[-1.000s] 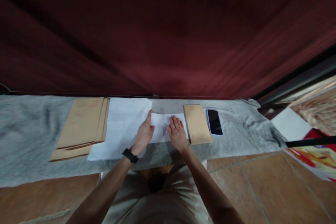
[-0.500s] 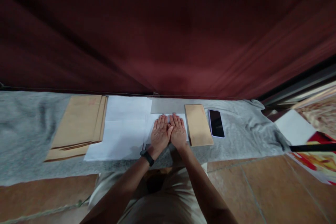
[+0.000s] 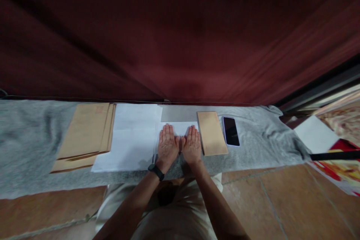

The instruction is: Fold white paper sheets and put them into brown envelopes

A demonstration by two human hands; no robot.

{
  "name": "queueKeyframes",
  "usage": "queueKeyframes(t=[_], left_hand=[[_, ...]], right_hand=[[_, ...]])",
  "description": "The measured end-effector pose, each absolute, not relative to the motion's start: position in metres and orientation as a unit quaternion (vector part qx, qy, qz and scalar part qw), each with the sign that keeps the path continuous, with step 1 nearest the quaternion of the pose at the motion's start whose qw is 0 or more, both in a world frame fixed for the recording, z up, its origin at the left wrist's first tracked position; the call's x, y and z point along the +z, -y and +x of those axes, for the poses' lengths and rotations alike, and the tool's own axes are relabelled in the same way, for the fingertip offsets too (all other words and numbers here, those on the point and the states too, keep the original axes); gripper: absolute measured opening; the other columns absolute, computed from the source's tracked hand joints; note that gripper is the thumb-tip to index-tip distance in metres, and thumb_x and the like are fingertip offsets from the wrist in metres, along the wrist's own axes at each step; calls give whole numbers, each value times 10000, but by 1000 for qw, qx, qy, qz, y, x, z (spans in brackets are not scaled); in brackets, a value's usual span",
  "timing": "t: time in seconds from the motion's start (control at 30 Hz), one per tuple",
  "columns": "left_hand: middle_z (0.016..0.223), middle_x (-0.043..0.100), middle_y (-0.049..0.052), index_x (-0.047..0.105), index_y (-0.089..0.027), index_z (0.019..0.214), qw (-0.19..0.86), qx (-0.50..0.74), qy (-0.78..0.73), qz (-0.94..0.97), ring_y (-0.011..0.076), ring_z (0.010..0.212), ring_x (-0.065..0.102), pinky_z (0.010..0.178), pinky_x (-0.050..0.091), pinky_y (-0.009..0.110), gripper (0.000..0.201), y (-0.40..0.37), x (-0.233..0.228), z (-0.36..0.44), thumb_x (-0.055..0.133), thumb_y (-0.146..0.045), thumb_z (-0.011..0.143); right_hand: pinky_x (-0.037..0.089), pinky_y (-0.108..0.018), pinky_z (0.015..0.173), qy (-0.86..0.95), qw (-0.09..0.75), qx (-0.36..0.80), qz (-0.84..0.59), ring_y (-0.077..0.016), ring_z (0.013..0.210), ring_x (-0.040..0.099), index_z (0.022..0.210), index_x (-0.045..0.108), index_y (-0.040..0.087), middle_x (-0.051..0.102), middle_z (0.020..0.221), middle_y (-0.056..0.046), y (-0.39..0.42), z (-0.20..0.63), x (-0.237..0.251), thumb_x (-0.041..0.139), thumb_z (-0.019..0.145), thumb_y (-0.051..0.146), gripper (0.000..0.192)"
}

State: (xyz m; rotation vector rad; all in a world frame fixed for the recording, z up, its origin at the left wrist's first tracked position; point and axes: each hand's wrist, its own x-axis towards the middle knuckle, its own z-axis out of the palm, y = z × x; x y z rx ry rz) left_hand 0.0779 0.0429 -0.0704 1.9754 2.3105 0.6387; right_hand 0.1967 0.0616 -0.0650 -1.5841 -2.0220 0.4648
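A white sheet of paper, partly hidden under my hands, lies on the grey cloth. My left hand rests flat on its left part, palm down with fingers stretched forward. On the right part lies my right hand, also flat, and a narrow gap shows between the two thumbs. Close beside the right hand is a brown envelope. To the left of my left hand, larger white sheets are laid out, their left edge beside a stack of brown envelopes.
A phone with a dark screen lies right of the single envelope. Grey cloth covers the narrow surface, and a dark red panel rises behind it. A colourful printed sheet is at the far right, above the tiled floor.
My hands have moved apart from the middle of the sheet, the left one to the left and the right one slightly right. Both stay flat on the paper.
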Motion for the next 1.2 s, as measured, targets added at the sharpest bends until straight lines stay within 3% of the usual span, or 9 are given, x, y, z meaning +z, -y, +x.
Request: queueKeyframes(t=[0.27, 0.5, 0.67, 0.83, 1.03, 1.2], left_hand=[[1639, 265, 270, 266, 24, 1555, 19, 223, -742, 632, 330, 1562, 154, 1250, 228, 554, 631, -39, -70, 77, 335, -274, 1003], [1646, 265, 250, 213, -17, 1585, 13, 230, -744, 628, 317, 1563, 160, 1248, 233, 562, 647, -33, -69, 77, 332, -291, 1011], [1632, 278, 274, 275, 15, 1555, 14, 223, -744, 630, 335, 1557, 180, 1243, 241, 563, 635, -31, -69, 75, 340, -301, 1008], [1642, 291, 231, 250, -33, 1578, 25, 230, -723, 651, 311, 1563, 168, 1244, 245, 559, 625, -34, -65, 77, 324, -282, 1009], [1645, 306, 203, 276, -49, 1577, 46, 187, -665, 722, 282, 1568, 157, 1263, 222, 520, 642, -55, -70, 85, 366, -190, 957], [1628, 340, 212, 305, -56, 1569, 46, 192, -674, 712, 282, 1559, 198, 1261, 223, 523, 634, -64, -83, 81, 366, -183, 951]], right_hand=[[206, -605, 1251, 720, 288, 214, -594, -341, 1559, 186, 1563, 338, 23, 228, 1651, -228, -23, 206, -64, 356, 1055, 411, 640], [169, -552, 1280, 697, 313, 273, -584, -304, 1553, 231, 1553, 404, 127, 289, 1652, -155, 14, 226, -62, 403, 1038, 494, 632], [217, -560, 1264, 707, 302, 272, -579, -313, 1536, 278, 1513, 464, 119, 330, 1634, -172, 29, 240, -57, 404, 1041, 460, 586], [245, -574, 1249, 745, 314, 263, -526, -275, 1527, 304, 1527, 444, 141, 364, 1625, -151, -9, 235, -37, 319, 1058, 393, 547], [246, -461, 1270, 751, 322, 291, -497, -198, 1520, 313, 1505, 483, 162, 424, 1601, -102, -79, 195, -37, 232, 1069, 455, 582], [228, -470, 1267, 793, 279, 246, -482, -209, 1483, 385, 1451, 541, 107, 513, 1529, -151, -102, 177, -54, 254, 1073, 360, 538]])
